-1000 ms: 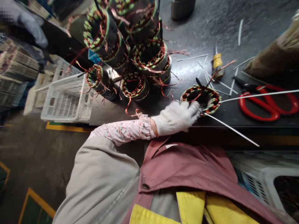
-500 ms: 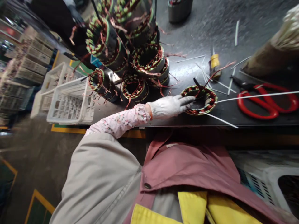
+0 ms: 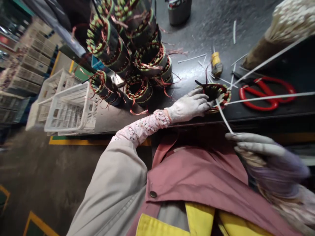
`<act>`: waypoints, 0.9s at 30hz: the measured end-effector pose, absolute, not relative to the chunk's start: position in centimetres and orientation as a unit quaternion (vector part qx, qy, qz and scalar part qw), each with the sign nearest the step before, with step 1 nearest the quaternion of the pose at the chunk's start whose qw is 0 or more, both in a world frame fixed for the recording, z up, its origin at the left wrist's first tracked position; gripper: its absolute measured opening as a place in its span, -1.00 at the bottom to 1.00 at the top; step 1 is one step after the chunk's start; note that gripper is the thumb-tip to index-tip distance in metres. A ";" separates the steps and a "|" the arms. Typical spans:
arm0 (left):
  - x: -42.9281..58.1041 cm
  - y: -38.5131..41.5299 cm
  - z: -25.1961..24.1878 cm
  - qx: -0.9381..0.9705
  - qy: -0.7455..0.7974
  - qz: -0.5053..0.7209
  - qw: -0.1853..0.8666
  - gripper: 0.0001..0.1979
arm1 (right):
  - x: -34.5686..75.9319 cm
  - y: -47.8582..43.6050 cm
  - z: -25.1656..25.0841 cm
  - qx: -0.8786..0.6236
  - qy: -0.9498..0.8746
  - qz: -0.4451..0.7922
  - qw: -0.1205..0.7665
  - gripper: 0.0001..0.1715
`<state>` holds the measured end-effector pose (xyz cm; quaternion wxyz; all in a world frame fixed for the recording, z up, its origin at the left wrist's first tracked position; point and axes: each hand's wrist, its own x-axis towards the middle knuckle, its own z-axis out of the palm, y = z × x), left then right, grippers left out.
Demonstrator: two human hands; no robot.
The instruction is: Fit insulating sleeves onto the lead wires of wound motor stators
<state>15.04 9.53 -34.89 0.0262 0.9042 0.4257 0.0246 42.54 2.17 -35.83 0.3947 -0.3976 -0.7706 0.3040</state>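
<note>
A white-gloved left hand (image 3: pixel 188 106), fingers half curled, grips the rim of a copper-wound motor stator (image 3: pixel 218 96) — the blurred gloved right hand (image 3: pixel 268 157) reaches a white plastic strip (image 3: pixel 222 113), its hold unclear.

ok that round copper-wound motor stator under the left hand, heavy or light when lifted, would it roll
The round copper-wound motor stator is probably heavy for its size, like the neighbouring metal-cored stators. Lying flat, it likely won't roll. Its loose copper leads look floppy.
</note>
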 end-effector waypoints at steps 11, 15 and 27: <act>16.7 9.7 -35.1 0.874 0.472 0.073 0.087 -0.56 | 41.9 -0.1 -37.2 -0.344 -0.764 0.366 0.406 -0.77; 16.3 10.1 -35.4 0.890 0.448 0.039 0.075 -0.55 | 41.5 0.1 -37.4 -0.350 -0.760 0.366 0.407 -0.81; 17.6 7.3 -37.2 0.755 0.588 0.273 0.097 -0.48 | 35.0 5.7 -38.7 -0.389 -0.706 0.308 0.506 -0.97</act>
